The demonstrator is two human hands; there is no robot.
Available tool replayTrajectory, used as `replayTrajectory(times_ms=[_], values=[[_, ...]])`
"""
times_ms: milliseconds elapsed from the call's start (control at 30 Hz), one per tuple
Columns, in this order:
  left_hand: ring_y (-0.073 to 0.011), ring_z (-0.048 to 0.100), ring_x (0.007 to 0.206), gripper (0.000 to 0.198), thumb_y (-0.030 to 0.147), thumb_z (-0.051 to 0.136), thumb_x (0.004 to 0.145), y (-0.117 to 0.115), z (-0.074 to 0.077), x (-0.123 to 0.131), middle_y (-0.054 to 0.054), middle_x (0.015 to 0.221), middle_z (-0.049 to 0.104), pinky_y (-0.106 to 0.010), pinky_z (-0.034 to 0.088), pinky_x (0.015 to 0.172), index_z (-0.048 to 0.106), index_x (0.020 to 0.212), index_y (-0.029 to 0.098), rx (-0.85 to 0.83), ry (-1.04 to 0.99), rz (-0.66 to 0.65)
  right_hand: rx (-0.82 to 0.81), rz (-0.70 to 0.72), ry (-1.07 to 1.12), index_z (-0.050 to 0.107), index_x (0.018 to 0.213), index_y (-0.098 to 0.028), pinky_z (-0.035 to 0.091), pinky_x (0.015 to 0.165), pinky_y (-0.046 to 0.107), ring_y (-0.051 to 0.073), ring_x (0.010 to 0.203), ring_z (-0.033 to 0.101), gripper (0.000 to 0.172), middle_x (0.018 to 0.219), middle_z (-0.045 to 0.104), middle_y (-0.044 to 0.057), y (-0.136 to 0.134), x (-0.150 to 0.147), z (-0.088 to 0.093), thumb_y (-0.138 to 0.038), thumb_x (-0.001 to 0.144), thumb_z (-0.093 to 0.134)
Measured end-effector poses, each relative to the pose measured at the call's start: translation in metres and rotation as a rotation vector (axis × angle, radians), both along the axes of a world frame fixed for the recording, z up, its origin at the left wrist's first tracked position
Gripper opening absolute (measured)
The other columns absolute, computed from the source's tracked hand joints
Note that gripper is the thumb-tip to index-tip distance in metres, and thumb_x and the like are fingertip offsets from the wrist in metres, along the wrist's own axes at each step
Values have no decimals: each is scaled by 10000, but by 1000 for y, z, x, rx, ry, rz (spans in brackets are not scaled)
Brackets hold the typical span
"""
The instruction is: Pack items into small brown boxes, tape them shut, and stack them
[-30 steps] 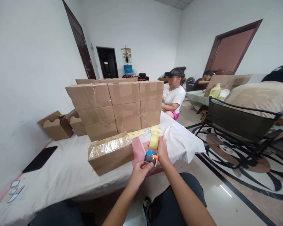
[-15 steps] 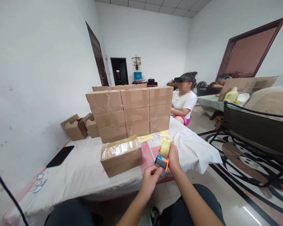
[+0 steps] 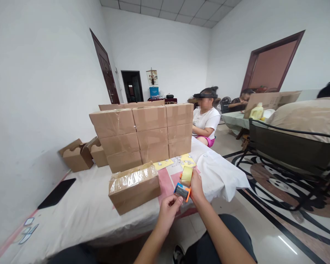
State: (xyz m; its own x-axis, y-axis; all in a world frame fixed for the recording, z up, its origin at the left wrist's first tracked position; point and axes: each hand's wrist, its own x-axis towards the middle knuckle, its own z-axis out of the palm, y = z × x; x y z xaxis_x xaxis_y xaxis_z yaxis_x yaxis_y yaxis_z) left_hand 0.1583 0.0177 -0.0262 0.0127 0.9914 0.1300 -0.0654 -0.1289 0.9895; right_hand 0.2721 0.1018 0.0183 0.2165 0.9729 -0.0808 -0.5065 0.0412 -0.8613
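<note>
My right hand (image 3: 197,187) grips an orange and blue tape dispenser (image 3: 182,190) with a yellowish tape roll (image 3: 186,175) on it, held over the front edge of a white-covered table (image 3: 79,205). My left hand (image 3: 168,212) is just below the dispenser, thumb and forefinger pinched at its blade end, apparently on the tape's end. A taped cardboard box (image 3: 134,187) lies on the table a little to the left of both hands.
A wall of stacked sealed boxes (image 3: 143,134) stands behind it, open boxes (image 3: 79,156) at the left by the wall. A black phone (image 3: 57,192) lies at the table's left. A person in a white shirt (image 3: 206,119) sits beyond. A dark metal chair (image 3: 288,150) stands right.
The camera swung about; my hands stay together on the tape dispenser, and the left fingers have shifted slightly lower under its blade end.
</note>
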Motion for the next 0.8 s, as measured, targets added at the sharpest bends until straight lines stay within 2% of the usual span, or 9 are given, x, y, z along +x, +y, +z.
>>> replayTrajectory(times_ms=[333,600,800], values=[[-138,472,601,600,737,680,695,6,-5,-1,-12,574,550,-262,359,607,586,557,160,34,7,38,-15,-5,23,633,788,-168,533,492,269,188,549,676,348,645,713,48,-2,-2,1,-427,930,448],[-127,440,584,582,697,756,608,5,4,-4,10,540,502,-254,357,596,517,506,176,13,-10,61,-5,-76,-28,632,799,-172,540,503,277,175,509,657,338,642,709,35,-5,-8,2,-402,939,427],[-125,431,586,577,678,772,586,4,4,-3,20,529,468,-250,363,597,496,492,181,-11,-14,62,8,-83,-5,623,792,-175,531,499,281,182,519,661,345,640,707,41,-4,-10,-3,-389,944,399]])
